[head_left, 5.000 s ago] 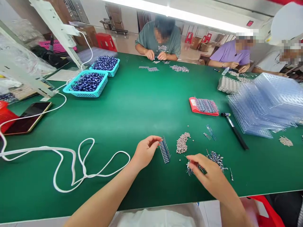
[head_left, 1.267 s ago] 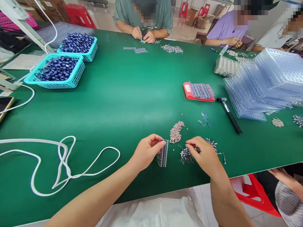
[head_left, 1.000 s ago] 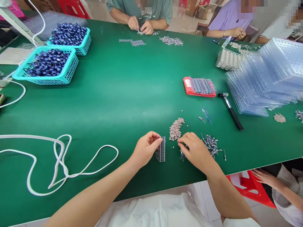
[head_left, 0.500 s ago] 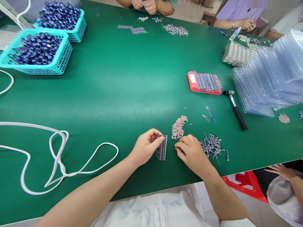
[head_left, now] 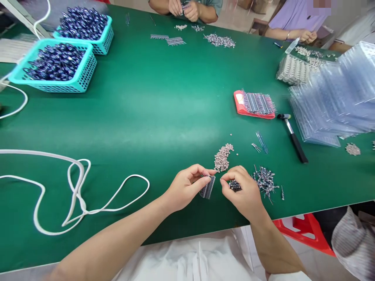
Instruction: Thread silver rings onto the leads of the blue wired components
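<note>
Near the front edge of the green table, my left hand (head_left: 186,187) pinches a small ribbed strip of metal parts (head_left: 208,188) between thumb and fingers. Just to its right, my right hand (head_left: 243,192) has thumb and forefinger pressed together; whatever is between the tips is too small to name. Dark small parts (head_left: 234,185) show beneath its curled fingers. A pile of small pinkish discs (head_left: 223,157) lies just beyond both hands. To the right of my right hand is a heap of small wired parts (head_left: 265,181).
A hammer (head_left: 293,139), a red packet with pins (head_left: 254,104) and stacked clear trays (head_left: 328,101) lie right. Two turquoise baskets (head_left: 88,70) stand back left. A white cord (head_left: 96,211) loops at left. Other people's hands (head_left: 187,9) work across the table (head_left: 131,117).
My left hand and the strip have moved slightly right, and the strip is tilted. My right hand has shifted right, its fingertips now together, with dark parts showing under it.
</note>
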`<action>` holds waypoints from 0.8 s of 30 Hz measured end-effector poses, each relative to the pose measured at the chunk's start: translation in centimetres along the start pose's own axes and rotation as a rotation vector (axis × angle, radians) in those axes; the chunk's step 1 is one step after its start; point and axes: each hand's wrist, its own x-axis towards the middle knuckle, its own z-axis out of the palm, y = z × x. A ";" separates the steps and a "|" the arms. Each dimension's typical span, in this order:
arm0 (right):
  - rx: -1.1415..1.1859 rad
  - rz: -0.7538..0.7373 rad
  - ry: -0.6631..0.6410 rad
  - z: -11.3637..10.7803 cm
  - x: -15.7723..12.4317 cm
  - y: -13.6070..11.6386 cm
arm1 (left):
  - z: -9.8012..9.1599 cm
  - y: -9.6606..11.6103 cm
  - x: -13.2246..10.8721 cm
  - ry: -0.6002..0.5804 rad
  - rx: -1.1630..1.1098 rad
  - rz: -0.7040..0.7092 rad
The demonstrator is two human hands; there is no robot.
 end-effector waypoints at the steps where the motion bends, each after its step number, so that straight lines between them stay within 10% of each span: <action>1: 0.033 0.004 0.026 -0.1 0.0 -0.4 | 0.2 0.1 -0.2 -0.017 -0.013 0.009; 24: -0.163 -0.200 0.330 1.5 -0.4 -1.0 | 1.0 0.4 -1.3 -0.024 -0.226 0.012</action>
